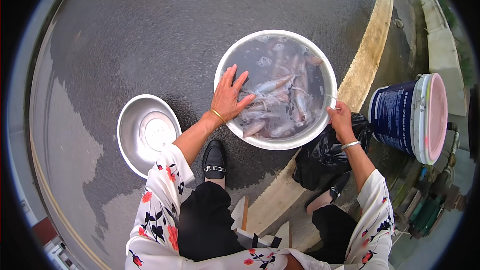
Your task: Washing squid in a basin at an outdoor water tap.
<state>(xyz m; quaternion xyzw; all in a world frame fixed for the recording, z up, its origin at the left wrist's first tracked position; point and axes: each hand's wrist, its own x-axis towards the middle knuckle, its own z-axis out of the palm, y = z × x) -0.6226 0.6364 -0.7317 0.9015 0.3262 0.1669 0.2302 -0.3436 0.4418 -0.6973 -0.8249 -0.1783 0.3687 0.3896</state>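
In front of me a large round metal basin (276,145) stands on wet asphalt, full of cloudy water. Several squid (273,84) lie in it, pale and pinkish, some partly under the surface. My left hand (229,97) is over the basin's left rim with fingers spread, the thumb close to the squid and nothing in its grasp. At the right rim, my right hand (340,118) has thumb and fingers closed on the edge. A black plastic bag (318,157) hangs or lies just below that hand; which of these, I cannot tell.
A smaller steel bowl (131,135) stands at the left, with nothing seen in it. To the right is a blue and white plastic bucket (393,116) bearing writing, with a pink basket (437,118) at its mouth. A painted line (369,52) crosses the road.
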